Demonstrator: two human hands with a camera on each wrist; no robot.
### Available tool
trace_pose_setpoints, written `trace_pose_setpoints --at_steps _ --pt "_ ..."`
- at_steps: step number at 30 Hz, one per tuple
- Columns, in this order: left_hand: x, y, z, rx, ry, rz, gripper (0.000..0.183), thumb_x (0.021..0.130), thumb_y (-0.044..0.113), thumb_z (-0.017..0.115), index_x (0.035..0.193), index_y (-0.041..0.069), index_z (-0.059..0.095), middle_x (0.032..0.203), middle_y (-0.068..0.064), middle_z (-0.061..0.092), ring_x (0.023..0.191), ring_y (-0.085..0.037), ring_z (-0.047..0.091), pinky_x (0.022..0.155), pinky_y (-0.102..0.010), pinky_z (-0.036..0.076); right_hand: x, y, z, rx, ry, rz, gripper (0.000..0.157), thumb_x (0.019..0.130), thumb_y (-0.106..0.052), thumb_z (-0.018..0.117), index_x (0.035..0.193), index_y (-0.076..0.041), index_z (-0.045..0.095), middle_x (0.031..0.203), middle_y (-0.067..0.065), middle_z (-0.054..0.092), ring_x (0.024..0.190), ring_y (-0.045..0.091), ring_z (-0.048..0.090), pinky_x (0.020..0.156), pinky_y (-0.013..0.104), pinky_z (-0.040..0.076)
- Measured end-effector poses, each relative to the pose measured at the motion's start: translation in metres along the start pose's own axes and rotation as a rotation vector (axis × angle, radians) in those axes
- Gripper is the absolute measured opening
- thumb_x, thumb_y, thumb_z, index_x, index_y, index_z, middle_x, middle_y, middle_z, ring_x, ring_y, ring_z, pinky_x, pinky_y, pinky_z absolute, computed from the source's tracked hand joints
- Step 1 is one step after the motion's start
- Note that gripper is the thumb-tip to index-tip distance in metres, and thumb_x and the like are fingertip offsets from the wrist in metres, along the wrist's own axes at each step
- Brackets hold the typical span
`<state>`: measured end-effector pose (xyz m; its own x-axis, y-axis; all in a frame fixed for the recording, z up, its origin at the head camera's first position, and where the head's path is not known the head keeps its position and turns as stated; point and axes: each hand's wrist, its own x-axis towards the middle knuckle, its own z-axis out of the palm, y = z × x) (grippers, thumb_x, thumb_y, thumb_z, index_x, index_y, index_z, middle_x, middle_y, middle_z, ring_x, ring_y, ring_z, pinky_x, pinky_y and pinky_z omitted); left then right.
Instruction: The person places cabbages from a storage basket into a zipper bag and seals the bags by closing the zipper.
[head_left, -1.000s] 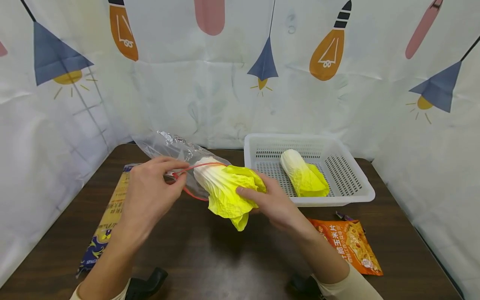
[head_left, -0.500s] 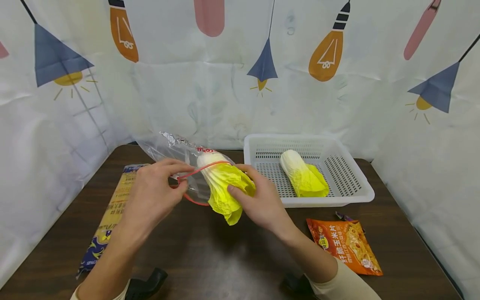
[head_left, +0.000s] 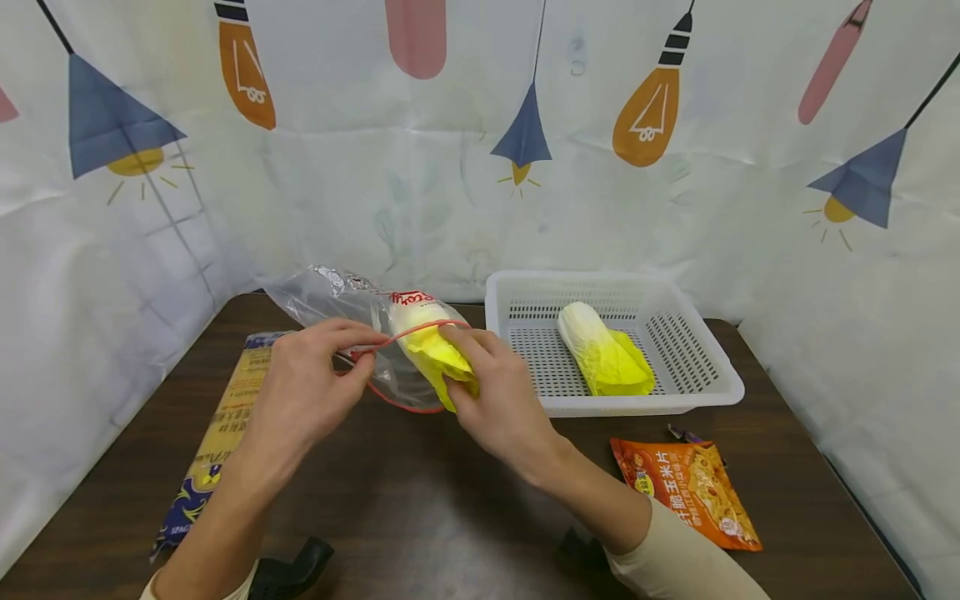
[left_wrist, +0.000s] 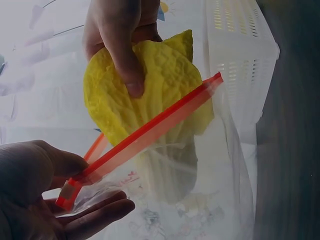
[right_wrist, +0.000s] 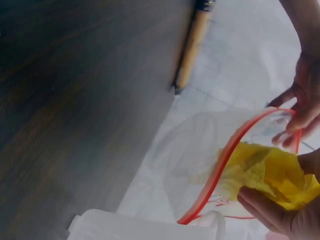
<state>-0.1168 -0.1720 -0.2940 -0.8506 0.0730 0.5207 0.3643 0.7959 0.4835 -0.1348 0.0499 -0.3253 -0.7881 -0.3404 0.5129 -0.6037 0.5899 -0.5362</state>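
My left hand pinches one corner of the red-edged mouth of a clear zip bag, keeping it spread. A napa cabbage with a white stalk and yellow leaves is held by its leafy end in my right hand. In the left wrist view its pale stalk lies inside the bag while the leaves stick out past the red zip strip. The right thumb lies along the leaves. A second cabbage lies in the white plastic basket.
An orange snack packet lies at the right of the dark table, with a small purple wrapper behind it. At the left lies a long yellow and blue spaghetti packet. A printed cloth hangs behind the table.
My right hand has pushed the cabbage up and left, deeper into the bag, so less of its leaves shows outside. The left hand keeps its pinch on the bag corner with little movement.
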Motion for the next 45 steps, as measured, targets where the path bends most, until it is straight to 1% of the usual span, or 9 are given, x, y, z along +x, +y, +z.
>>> trace_pose_setpoints --at_steps 6,12,16,20,25,31,37,40,45 --pt "0.001 -0.004 0.000 -0.020 -0.009 0.011 0.024 0.089 0.001 0.070 0.104 0.013 0.084 0.105 -0.004 0.078 0.078 -0.020 0.069 0.059 -0.026 0.052 0.006 -0.001 0.008 -0.125 -0.057 -0.095 0.059 0.089 -0.001 0.074 0.144 -0.014 0.060 0.142 0.012 0.059 0.119 0.031 0.066 0.101 0.040 0.058" --pt "0.001 -0.007 -0.001 -0.041 -0.017 0.050 0.026 0.088 -0.001 0.071 0.105 0.013 0.084 0.104 -0.004 0.078 0.080 -0.020 0.068 0.059 -0.024 0.049 0.014 -0.001 0.019 -0.265 -0.104 -0.158 0.058 0.091 0.001 0.070 0.145 -0.016 0.059 0.137 0.010 0.058 0.109 0.030 0.066 0.094 0.035 0.059" --pt "0.002 -0.010 -0.003 -0.014 -0.025 0.060 0.024 0.089 -0.001 0.072 0.106 0.012 0.084 0.104 -0.006 0.078 0.081 -0.021 0.068 0.059 -0.024 0.049 0.022 -0.002 0.028 -0.356 -0.121 -0.181 0.055 0.093 0.001 0.066 0.145 -0.015 0.059 0.136 0.013 0.060 0.122 0.030 0.062 0.103 0.035 0.056" --pt "0.002 -0.011 -0.005 0.017 -0.012 0.042 0.023 0.090 0.000 0.073 0.107 0.011 0.084 0.105 -0.008 0.078 0.082 -0.024 0.069 0.061 -0.026 0.051 0.025 -0.003 0.037 -0.443 -0.169 -0.130 0.056 0.094 -0.003 0.068 0.148 -0.017 0.057 0.136 0.014 0.060 0.125 0.031 0.061 0.104 0.036 0.055" --pt "0.003 -0.011 -0.007 0.028 0.042 0.052 0.021 0.089 -0.001 0.073 0.105 0.009 0.084 0.102 -0.009 0.078 0.078 -0.024 0.068 0.058 -0.025 0.048 0.026 -0.001 0.048 -0.497 -0.230 -0.054 0.057 0.094 -0.007 0.071 0.148 -0.020 0.057 0.128 0.015 0.064 0.110 0.033 0.065 0.088 0.040 0.062" --pt "0.005 -0.011 -0.006 0.033 0.058 0.037 0.022 0.089 0.000 0.072 0.106 0.008 0.083 0.103 -0.010 0.077 0.076 -0.023 0.066 0.058 -0.026 0.047 0.027 0.002 0.054 -0.527 -0.294 -0.021 0.051 0.097 -0.011 0.070 0.146 -0.019 0.057 0.114 0.015 0.069 0.106 0.032 0.069 0.080 0.043 0.064" --pt "0.005 -0.011 -0.003 0.041 0.075 0.021 0.022 0.090 0.002 0.072 0.108 0.010 0.083 0.103 -0.010 0.078 0.071 -0.021 0.063 0.057 -0.026 0.046 0.027 0.003 0.057 -0.570 -0.376 -0.004 0.056 0.096 -0.017 0.070 0.150 -0.019 0.054 0.114 0.015 0.072 0.102 0.030 0.072 0.075 0.044 0.064" --pt "0.005 -0.011 -0.002 0.035 0.078 0.001 0.023 0.091 0.004 0.072 0.110 0.010 0.082 0.106 -0.012 0.078 0.070 -0.021 0.062 0.056 -0.025 0.046 0.026 0.003 0.058 -0.573 -0.397 -0.001 0.060 0.096 -0.021 0.070 0.153 -0.019 0.051 0.115 0.015 0.071 0.101 0.030 0.071 0.074 0.044 0.064" --pt "0.004 -0.011 0.000 0.030 0.096 -0.033 0.022 0.092 0.006 0.070 0.111 0.010 0.082 0.107 -0.013 0.078 0.068 -0.020 0.062 0.053 -0.023 0.045 0.023 0.003 0.058 -0.550 -0.425 -0.008 0.066 0.096 -0.028 0.071 0.157 -0.018 0.046 0.120 0.016 0.068 0.102 0.031 0.070 0.081 0.042 0.063"
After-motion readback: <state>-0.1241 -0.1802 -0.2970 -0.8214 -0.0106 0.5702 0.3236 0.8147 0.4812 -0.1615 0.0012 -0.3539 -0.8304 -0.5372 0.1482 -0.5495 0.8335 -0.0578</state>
